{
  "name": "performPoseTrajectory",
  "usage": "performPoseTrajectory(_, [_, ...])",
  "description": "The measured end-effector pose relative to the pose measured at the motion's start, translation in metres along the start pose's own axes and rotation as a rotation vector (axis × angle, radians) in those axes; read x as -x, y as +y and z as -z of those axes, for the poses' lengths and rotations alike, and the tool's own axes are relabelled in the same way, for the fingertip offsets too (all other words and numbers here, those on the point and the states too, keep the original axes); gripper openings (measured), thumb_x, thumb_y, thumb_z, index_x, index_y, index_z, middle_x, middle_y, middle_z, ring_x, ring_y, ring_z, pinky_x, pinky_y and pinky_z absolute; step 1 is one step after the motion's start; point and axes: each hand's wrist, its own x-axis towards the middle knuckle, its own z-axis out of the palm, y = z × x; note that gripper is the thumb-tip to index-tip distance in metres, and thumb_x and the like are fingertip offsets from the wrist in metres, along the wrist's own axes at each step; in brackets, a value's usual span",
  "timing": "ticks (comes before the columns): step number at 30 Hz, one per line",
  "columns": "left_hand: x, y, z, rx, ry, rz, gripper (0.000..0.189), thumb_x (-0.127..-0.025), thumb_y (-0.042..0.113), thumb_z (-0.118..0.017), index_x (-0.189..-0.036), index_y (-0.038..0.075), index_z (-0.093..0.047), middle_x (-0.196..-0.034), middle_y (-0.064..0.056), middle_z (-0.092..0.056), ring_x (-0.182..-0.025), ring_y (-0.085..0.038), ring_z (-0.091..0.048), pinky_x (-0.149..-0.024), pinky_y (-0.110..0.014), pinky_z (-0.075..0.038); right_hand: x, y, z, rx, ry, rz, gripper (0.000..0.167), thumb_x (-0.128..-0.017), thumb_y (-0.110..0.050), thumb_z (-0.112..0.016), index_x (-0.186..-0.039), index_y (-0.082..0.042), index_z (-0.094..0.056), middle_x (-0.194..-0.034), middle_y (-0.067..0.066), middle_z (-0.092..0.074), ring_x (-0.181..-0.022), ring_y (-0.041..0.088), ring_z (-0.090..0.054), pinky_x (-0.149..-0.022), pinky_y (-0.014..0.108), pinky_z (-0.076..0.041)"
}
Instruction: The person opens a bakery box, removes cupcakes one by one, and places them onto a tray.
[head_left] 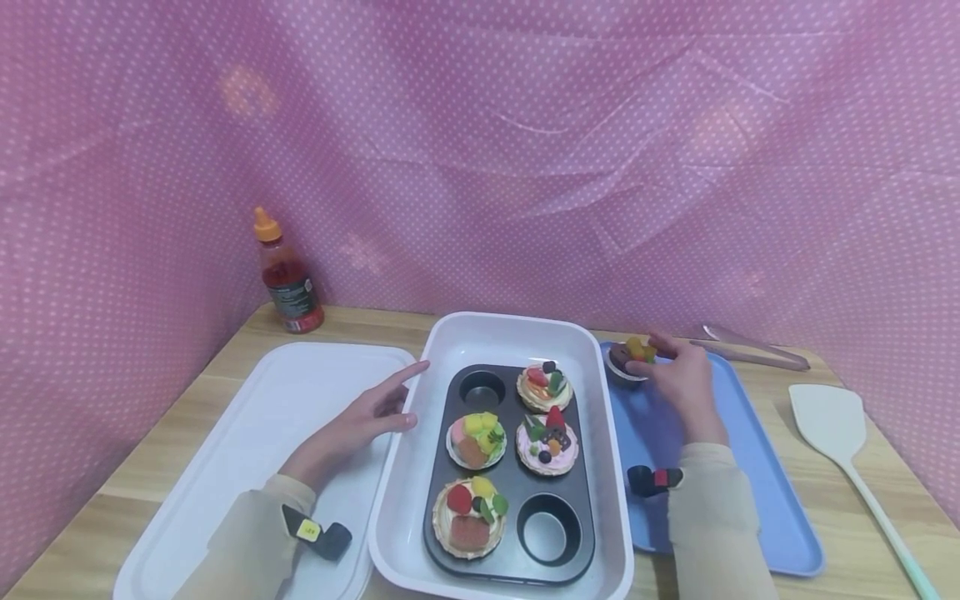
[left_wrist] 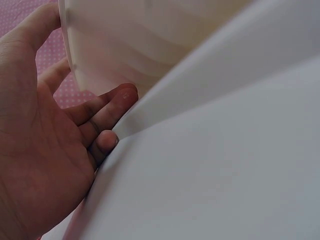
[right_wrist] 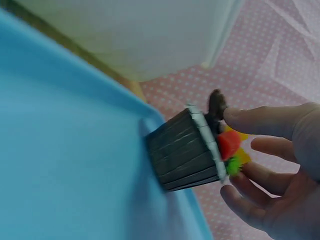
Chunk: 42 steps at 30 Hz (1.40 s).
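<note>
My left hand [head_left: 367, 421] is spread at the left side of a white tub [head_left: 617, 500], thumb and forefinger reaching over its rim. In the left wrist view, some fingertips lie against the white edge. Inside the tub stands a dark muffin tin [head_left: 510, 546] with several fruit-topped tarts, among them a pink one [head_left: 547, 454] and a pale one [head_left: 461, 521]. With my right hand [head_left: 684, 385] I hold a chocolate cupcake [right_wrist: 185, 152] by its top, thumb on a brown piece, fingers around the fruit. It stands at the blue tray's [head_left: 780, 508] far left corner.
Left of the tub lies a white tray or lid [head_left: 292, 392]. A sauce bottle [head_left: 288, 287] stands at the back left. Metal tongs [head_left: 757, 354] lie behind the blue tray, and a pale spatula [head_left: 828, 421] lies to its right. A pink dotted cloth [head_left: 525, 167] hangs behind.
</note>
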Motion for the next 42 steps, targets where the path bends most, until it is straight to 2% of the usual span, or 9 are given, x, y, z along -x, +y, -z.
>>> performPoseTrajectory(5, [0.000,0.000,0.001,-0.009,0.003,0.000,0.071,-0.098,0.030,-0.063,-0.159,0.036,-0.027,-0.164,-0.013,-0.032,-0.147,-0.046,-0.034,-0.115,-0.073,-0.023,0.005,-0.009,0.009,-0.023,0.020,0.054,0.065,-0.089,-0.018,-0.075,-0.147,0.000,-0.049,-0.143,0.026,-0.055,-0.137,0.045,-0.047,-0.109,0.057,-0.044])
performPoseTrajectory(9, [0.000,0.001,0.001,-0.009,0.005,-0.002,0.072,-0.098,0.030,-0.063,-0.159,0.035,-0.027,-0.161,-0.014,-0.036,-0.145,-0.046,-0.036,-0.114,-0.073,-0.025,0.010,-0.019,0.016,0.005,0.019,0.098,0.064,-0.091,-0.023,-0.072,-0.147,-0.001,-0.049,-0.143,0.026,-0.055,-0.137,0.047,-0.047,-0.108,0.061,-0.044])
performPoseTrajectory(15, [0.000,0.001,0.001,0.008,-0.004,-0.016,0.072,-0.098,0.028,-0.062,-0.160,0.034,-0.026,-0.161,-0.014,-0.037,-0.144,-0.045,-0.038,-0.114,-0.073,-0.025,0.022,-0.037,0.029,-0.013,0.014,0.142,0.064,-0.092,-0.027,-0.072,-0.148,-0.004,-0.049,-0.143,0.026,-0.055,-0.129,0.048,-0.055,-0.103,0.063,-0.047])
performPoseTrajectory(22, [-0.001,0.000,0.001,0.014,-0.008,-0.033,0.071,-0.098,0.026,-0.061,-0.160,0.032,-0.026,-0.161,-0.015,-0.036,-0.143,-0.045,-0.039,-0.114,-0.073,-0.024,0.036,-0.056,0.038,-0.037,0.028,0.245,0.063,-0.091,-0.026,-0.076,-0.144,-0.003,-0.053,-0.139,0.026,-0.059,-0.122,0.047,-0.061,-0.100,0.061,-0.050])
performPoseTrajectory(29, [-0.001,0.000,0.001,0.011,-0.008,-0.034,0.071,-0.098,0.025,-0.061,-0.160,0.031,-0.026,-0.160,-0.015,-0.037,-0.142,-0.044,-0.040,-0.115,-0.073,-0.024,0.050,-0.075,0.038,-0.054,-0.034,0.322,0.063,-0.089,-0.024,-0.078,-0.144,-0.004,-0.054,-0.137,0.025,-0.061,-0.119,0.046,-0.064,-0.098,0.058,-0.053])
performPoseTrajectory(37, [0.000,0.000,0.001,0.014,-0.011,-0.023,0.072,-0.098,0.025,-0.061,-0.160,0.032,-0.026,-0.156,-0.016,-0.042,-0.138,-0.042,-0.044,-0.114,-0.072,-0.027,0.061,-0.093,0.034,-0.066,-0.126,0.314,0.065,-0.089,-0.025,-0.077,-0.147,-0.009,-0.052,-0.141,0.021,-0.059,-0.124,0.043,-0.061,-0.100,0.056,-0.053])
performPoseTrajectory(42, [0.000,-0.001,0.001,0.006,-0.013,-0.040,0.071,-0.098,0.025,-0.060,-0.160,0.031,-0.026,-0.151,-0.017,-0.047,-0.136,-0.041,-0.046,-0.113,-0.072,-0.028,0.060,-0.096,0.025,-0.047,-0.162,0.369,0.062,-0.089,-0.022,-0.077,-0.144,-0.006,-0.054,-0.137,0.019,-0.063,-0.119,0.042,-0.064,-0.099,0.052,-0.054])
